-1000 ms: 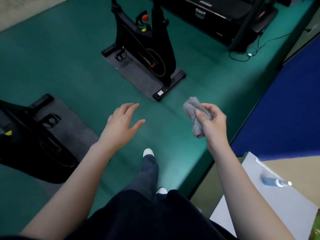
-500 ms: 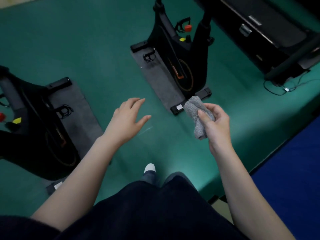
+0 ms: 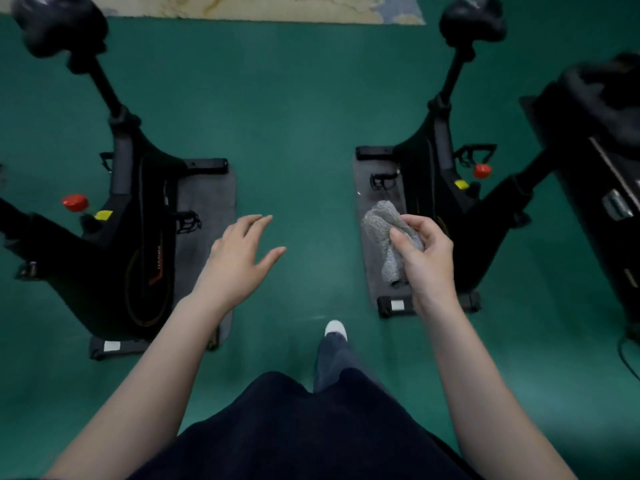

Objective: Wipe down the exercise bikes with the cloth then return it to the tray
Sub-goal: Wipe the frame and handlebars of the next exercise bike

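Green rubbery flooring fills the head view, with a pale patterned strip along the far edge; two black upright exercise bikes stand on dark grey mats, the left exercise bike (image 3: pixel 131 237) and the right exercise bike (image 3: pixel 440 188) well apart, a clear lane of floor between them; the person stands in that lane, one white-toed shoe (image 3: pixel 335 329) forward. Right hand (image 3: pixel 427 258) is raised in front of the right bike, thumb and fingers closed around a crumpled grey knitted cloth (image 3: pixel 382 237); the cloth hangs bunched below the grip, touching neither bike. Left hand (image 3: pixel 239 261) hovers open and holds nothing, fingers spread flat over the floor beside the left bike's mat. That cloth looks light, soft and limp, so it should fold round seat posts and handlebars easily; my read is a fuller palm grip would spread it better for wiping than this pinch. No wiping contact yet, as far as I can judge. Hard to see: both saddles are blurred at the top; a dark bulky machine (image 3: pixel 602 140) is cut off at right; the tray is nowhere in shot.
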Motion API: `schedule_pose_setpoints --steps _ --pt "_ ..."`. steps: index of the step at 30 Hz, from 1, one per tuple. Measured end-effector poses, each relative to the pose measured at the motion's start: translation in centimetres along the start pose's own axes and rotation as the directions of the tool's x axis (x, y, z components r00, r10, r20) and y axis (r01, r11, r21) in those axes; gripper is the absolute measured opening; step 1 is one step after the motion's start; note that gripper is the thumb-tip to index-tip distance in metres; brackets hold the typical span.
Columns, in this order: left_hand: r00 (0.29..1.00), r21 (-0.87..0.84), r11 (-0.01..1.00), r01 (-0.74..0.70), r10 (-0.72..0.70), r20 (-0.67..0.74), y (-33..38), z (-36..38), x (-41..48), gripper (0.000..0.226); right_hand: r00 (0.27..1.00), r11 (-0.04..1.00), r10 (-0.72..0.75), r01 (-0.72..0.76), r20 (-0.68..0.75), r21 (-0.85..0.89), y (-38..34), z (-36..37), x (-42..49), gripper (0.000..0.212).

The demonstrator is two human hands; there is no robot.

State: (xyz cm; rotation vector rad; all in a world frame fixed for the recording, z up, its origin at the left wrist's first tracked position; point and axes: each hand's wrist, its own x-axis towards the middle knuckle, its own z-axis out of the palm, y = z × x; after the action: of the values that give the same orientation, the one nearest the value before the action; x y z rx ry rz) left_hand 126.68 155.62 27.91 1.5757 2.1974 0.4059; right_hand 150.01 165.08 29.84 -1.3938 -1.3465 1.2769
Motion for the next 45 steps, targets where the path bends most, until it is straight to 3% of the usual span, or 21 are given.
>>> schedule_pose_setpoints --steps 12,19,33,36,39,42,45 --pt "0.946 -0.050 0.962 0.268 -0.272 -0.176 2.8 -2.1 7.4 0.060 0.942 0.996 -0.083 0.089 0.325 -0.004 -4.4 4.2 15.9 0.016" --pt "0.879 -0.105 0.911 0.399 -0.412 -0.240 -1.5 -4.0 12.2 0.061 0.881 0.993 -0.101 0.118 0.463 -0.008 -6.0 11.9 22.8 0.021" --pt "0.778 -0.143 0.856 0.497 -0.512 -0.363 -12.2 -13.2 27.3 0.062 0.756 0.984 -0.132 0.180 0.642 -0.011 -12.3 31.7 35.4 0.016" --pt "0.735 -0.149 0.819 0.555 -0.566 -0.373 -13.9 -14.3 28.4 0.062 0.692 0.983 -0.131 0.183 0.710 0.003 -13.8 36.5 36.7 0.014" --pt "0.659 -0.178 0.749 0.638 -0.651 -0.377 -15.8 -15.1 29.1 0.061 0.577 0.970 -0.164 0.243 0.800 0.025 -15.3 41.7 37.8 0.014" --pt "0.543 -0.222 0.653 0.724 -0.738 -0.401 -17.4 -15.8 29.2 0.060 0.448 0.959 -0.168 0.280 0.878 0.041 -16.1 46.7 38.9 0.014" --pt "0.382 -0.280 0.514 0.811 -0.827 -0.412 -18.6 -16.4 29.7 0.060 0.303 0.945 -0.174 0.319 0.937 0.073 -16.8 51.3 40.3 0.014"
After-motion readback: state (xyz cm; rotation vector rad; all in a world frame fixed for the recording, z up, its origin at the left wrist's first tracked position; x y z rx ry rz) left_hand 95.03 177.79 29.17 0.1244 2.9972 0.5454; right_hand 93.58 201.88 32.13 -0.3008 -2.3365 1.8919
